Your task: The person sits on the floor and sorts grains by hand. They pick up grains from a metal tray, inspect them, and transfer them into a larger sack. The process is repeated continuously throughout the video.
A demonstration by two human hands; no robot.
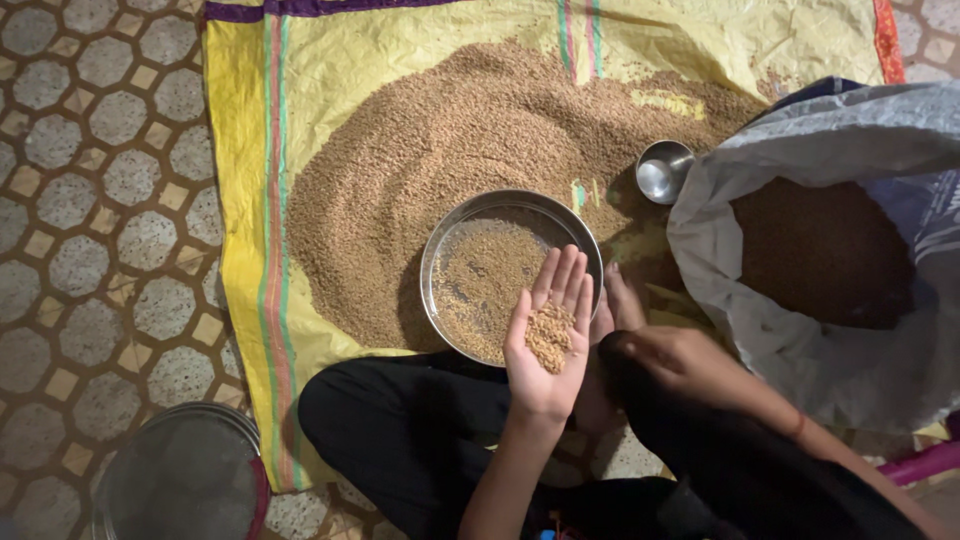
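My left hand [548,335] is held palm up over the near edge of a round steel tray [436,300], with its fingers straight. A small pile of brown grain [549,336] lies in the palm. The tray holds a thin layer of the same grain. My right hand [668,352] rests low beside my knee, just right of the left hand, with its fingers drawn together. The dim light hides whether anything is in it. A bare foot [622,298] shows between the two hands.
A wide heap of grain [430,150] covers a yellow striped sheet [240,200] on the tiled floor. A small steel bowl [663,170] stands beside a grey sack [760,340] filled with darker grain. A lidded steel container [185,480] stands lower left.
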